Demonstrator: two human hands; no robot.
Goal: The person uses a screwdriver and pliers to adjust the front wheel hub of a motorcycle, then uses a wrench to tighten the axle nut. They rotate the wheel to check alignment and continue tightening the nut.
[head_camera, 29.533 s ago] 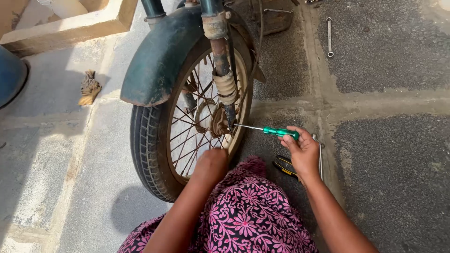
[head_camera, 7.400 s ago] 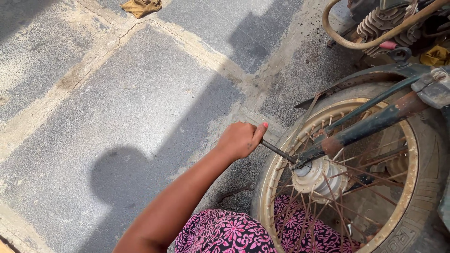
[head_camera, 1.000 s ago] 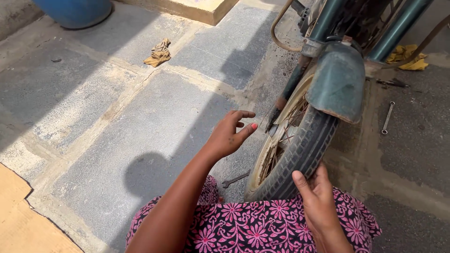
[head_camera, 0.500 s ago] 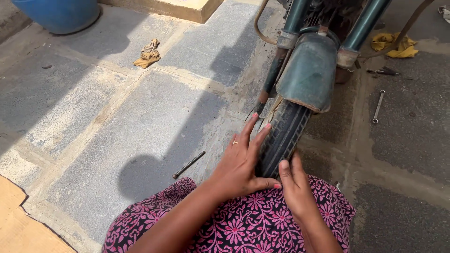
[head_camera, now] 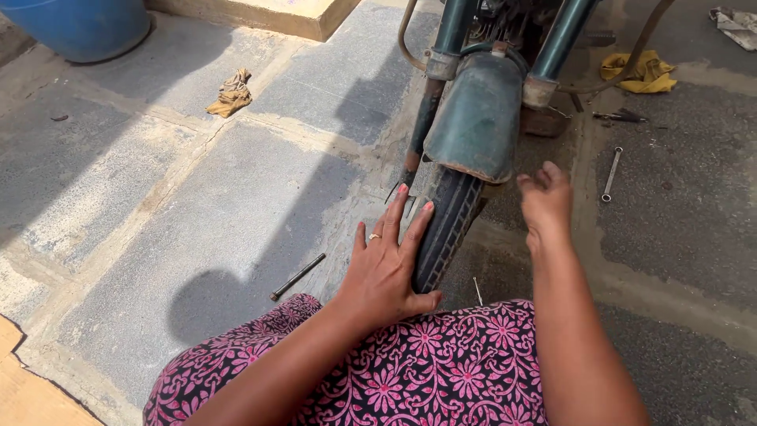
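A dark metal rod (head_camera: 298,277) is seen lying on the paving at the left. The left hand (head_camera: 386,264) is laid flat, fingers spread, against the front tyre (head_camera: 447,229) under the green mudguard (head_camera: 479,118). The right hand (head_camera: 544,201) is held open beside it, empty.

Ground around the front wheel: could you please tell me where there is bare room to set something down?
Left: bare paving between the tyre, metal rod and brown rag. Right: bare stretch below the spanner. Crowded near the yellow cloth.
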